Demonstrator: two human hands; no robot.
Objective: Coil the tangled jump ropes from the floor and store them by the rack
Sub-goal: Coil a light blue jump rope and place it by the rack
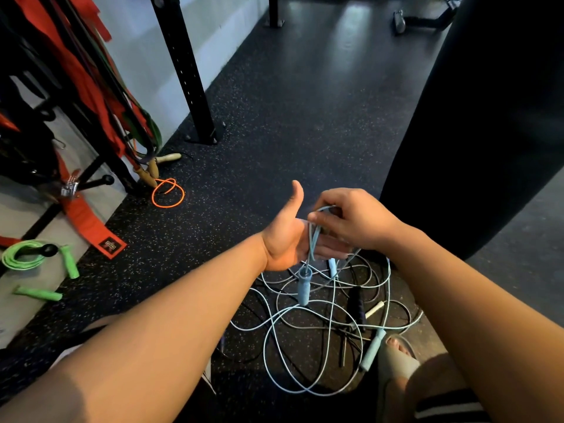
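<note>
head view. right hand above the floor tangle, fingers pinched on a loop of the pale blue jump rope. left hand also above the tangle, palm up, fingers straight, thumb raised. blue handle hangs over the tangle; green rope far left of it.

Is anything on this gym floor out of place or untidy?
Yes. Light blue ropes and a black rope lie tangled in loose loops on the floor. An orange rope sprawls near the rack.
</note>
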